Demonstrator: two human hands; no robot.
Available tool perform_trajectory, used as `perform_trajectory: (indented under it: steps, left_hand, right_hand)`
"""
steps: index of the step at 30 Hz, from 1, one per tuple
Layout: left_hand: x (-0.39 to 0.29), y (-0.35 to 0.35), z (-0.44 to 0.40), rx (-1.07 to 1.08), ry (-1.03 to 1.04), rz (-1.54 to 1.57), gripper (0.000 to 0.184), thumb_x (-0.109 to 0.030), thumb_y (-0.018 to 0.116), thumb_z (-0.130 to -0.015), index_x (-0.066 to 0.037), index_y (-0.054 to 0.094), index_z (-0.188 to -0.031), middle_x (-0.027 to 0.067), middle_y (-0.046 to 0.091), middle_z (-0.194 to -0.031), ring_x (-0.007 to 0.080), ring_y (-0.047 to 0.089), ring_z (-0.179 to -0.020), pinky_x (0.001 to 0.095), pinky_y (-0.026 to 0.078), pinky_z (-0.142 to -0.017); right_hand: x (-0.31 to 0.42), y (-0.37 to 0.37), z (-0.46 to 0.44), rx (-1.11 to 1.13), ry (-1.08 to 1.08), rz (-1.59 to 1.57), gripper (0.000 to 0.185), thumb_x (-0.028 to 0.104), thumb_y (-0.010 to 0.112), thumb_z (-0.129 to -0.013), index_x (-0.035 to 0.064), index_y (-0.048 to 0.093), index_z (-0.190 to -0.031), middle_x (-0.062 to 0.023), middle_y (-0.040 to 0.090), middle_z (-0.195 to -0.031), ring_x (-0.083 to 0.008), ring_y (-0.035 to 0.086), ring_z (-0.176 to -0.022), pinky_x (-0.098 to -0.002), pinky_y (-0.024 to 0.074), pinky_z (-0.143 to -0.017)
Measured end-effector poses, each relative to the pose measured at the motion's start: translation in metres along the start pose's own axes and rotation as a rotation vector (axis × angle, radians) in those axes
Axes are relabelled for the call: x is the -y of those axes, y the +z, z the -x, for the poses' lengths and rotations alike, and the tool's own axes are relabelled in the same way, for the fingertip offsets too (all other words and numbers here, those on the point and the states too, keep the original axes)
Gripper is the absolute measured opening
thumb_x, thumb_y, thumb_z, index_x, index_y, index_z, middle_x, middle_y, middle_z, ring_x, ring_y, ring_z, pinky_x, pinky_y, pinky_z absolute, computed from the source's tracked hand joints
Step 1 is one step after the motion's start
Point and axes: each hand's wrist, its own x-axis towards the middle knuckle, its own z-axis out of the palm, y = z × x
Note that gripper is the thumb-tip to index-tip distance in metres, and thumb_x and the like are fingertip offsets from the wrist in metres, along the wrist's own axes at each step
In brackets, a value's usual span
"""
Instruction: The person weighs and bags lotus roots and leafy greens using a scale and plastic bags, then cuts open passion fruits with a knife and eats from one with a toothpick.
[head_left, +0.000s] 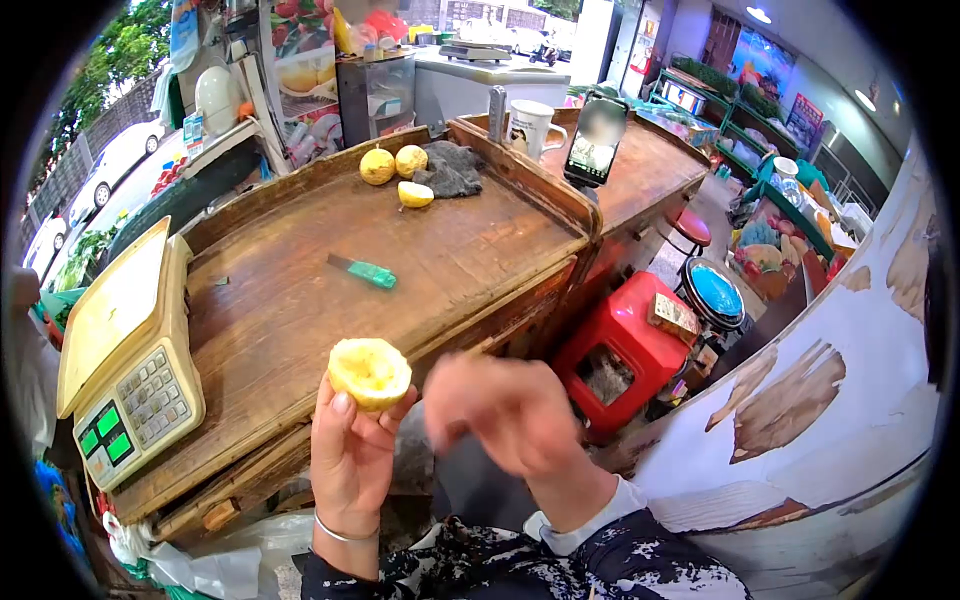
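My left hand [355, 440] holds up a yellow fruit half [370, 374], its hollowed cut side facing upward and toward me. Just right of it, my right hand [505, 410] is smeared by motion, so its fingers are unclear. A small knife with a green handle [371, 274] lies on the wooden table [300, 240] beyond my hands. Farther back are two whole yellow fruits, one on the left [377, 166] and one on the right [411, 159]. A cut fruit piece [415, 194] rests in front of them, beside a dark grey cloth [448, 170].
A digital scale [140, 390] stands at the table's left end. Behind the raised table edge are a white mug [530, 130] and a phone on a stand [597, 140]. A red plastic stool [625, 350] sits on the floor to the right, near a peeling white panel [800, 400].
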Motion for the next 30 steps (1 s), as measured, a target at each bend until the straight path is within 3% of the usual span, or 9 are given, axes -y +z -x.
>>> perform_trajectory:
  steps: [2, 7, 12, 16, 18, 20, 25, 28, 30]
  left_hand:
    - [-0.004, 0.001, -0.004, 0.017, -0.032, 0.040, 0.051, -0.014, 0.061, -0.083, -0.001, 0.039, -0.127, 0.0119, 0.052, -0.119, 0.0220, 0.054, -0.108, 0.0340, 0.047, -0.090]
    - [-0.006, -0.002, -0.021, -0.001, -0.010, -0.251, 0.046, -0.006, 0.059, -0.084, -0.001, 0.040, -0.126, 0.0110, 0.054, -0.115, 0.0191, 0.056, -0.103, 0.0303, 0.048, -0.085]
    - [-0.013, -0.001, -0.041, 0.013, -0.024, -0.395, 0.046, -0.004, 0.056, -0.085, 0.001, 0.040, -0.128, 0.0122, 0.054, -0.115, 0.0196, 0.056, -0.105, 0.0298, 0.049, -0.088]
    - [-0.051, -0.006, -0.081, 0.152, -0.199, -0.704, 0.039, -0.008, 0.057, -0.087, -0.002, 0.048, -0.125, 0.0125, 0.057, -0.114, 0.0195, 0.060, -0.098, 0.0315, 0.053, -0.080]
    - [-0.070, -0.001, -0.101, -0.002, -0.022, -0.905, 0.037, -0.011, 0.059, -0.086, -0.004, 0.051, -0.122, 0.0112, 0.058, -0.111, 0.0177, 0.060, -0.094, 0.0288, 0.053, -0.074]
    - [-0.085, -0.018, -0.137, -0.024, 0.196, -1.042, 0.037, -0.014, 0.062, -0.085, -0.005, 0.053, -0.119, 0.0097, 0.059, -0.109, 0.0152, 0.060, -0.090, 0.0256, 0.051, -0.069]
    - [-0.096, -0.096, -0.206, -0.261, 0.420, -1.341, 0.029, -0.015, 0.061, -0.084, -0.006, 0.058, -0.111, 0.0043, 0.062, -0.094, 0.0098, 0.058, -0.079, 0.0222, 0.046, -0.062]
    - [-0.099, -0.078, -0.196, -0.262, 0.483, -1.187, 0.025, -0.016, 0.060, -0.084, -0.007, 0.058, -0.108, 0.0012, 0.060, -0.087, 0.0086, 0.056, -0.075, 0.0221, 0.044, -0.060]
    - [-0.098, -0.075, -0.195, -0.264, 0.401, -1.216, 0.025, -0.016, 0.059, -0.085, -0.007, 0.058, -0.108, 0.0008, 0.060, -0.087, 0.0082, 0.055, -0.076, 0.0224, 0.044, -0.060]
  right_hand:
    - [-0.016, -0.017, -0.012, -0.137, 0.227, 0.608, 0.052, 0.027, 0.070, -0.080, -0.0064, 0.053, -0.116, -0.0123, 0.061, -0.103, -0.0150, 0.056, -0.094, -0.0269, 0.0444, -0.081]
    - [-0.043, -0.039, -0.024, -0.068, 0.389, 0.358, 0.066, 0.022, 0.072, -0.079, -0.0052, 0.040, -0.130, -0.0110, 0.054, -0.118, -0.0128, 0.055, -0.101, -0.0261, 0.0445, -0.088]
    - [-0.038, -0.045, -0.042, -0.068, 0.458, 0.282, 0.055, 0.008, 0.071, -0.078, -0.0050, 0.046, -0.125, -0.0081, 0.058, -0.113, -0.0131, 0.057, -0.100, -0.0251, 0.0459, -0.087]
    - [-0.045, -0.083, -0.071, -0.148, 0.391, 0.428, 0.050, 0.016, 0.071, -0.079, -0.0041, 0.051, -0.120, -0.0088, 0.063, -0.102, -0.0116, 0.060, -0.089, -0.0232, 0.0485, -0.073]
    - [-0.046, -0.106, -0.106, -0.400, 0.476, 0.705, 0.050, 0.023, 0.072, -0.077, -0.0041, 0.055, -0.115, -0.0093, 0.064, -0.099, -0.0110, 0.061, -0.086, -0.0232, 0.0479, -0.068]
    - [-0.064, -0.143, -0.141, -0.532, 0.248, 0.771, 0.052, 0.026, 0.073, -0.075, -0.0042, 0.055, -0.114, -0.0098, 0.064, -0.099, -0.0126, 0.061, -0.085, -0.0251, 0.0484, -0.071]
    - [-0.117, -0.196, -0.207, -0.651, 0.012, 1.122, 0.066, 0.035, 0.076, -0.067, 0.0019, 0.053, -0.119, -0.0187, 0.060, -0.112, -0.0302, 0.059, -0.099, -0.0380, 0.0465, -0.085]
    - [-0.126, -0.183, -0.205, -0.540, 0.393, 1.536, 0.067, 0.048, 0.067, -0.068, 0.0111, 0.052, -0.122, -0.0168, 0.060, -0.108, -0.0308, 0.056, -0.104, -0.0417, 0.0447, -0.088]
    - [-0.134, -0.183, -0.205, -0.573, 0.315, 1.545, 0.069, 0.050, 0.067, -0.068, 0.0114, 0.051, -0.123, -0.0161, 0.058, -0.111, -0.0316, 0.053, -0.107, -0.0439, 0.0427, -0.089]
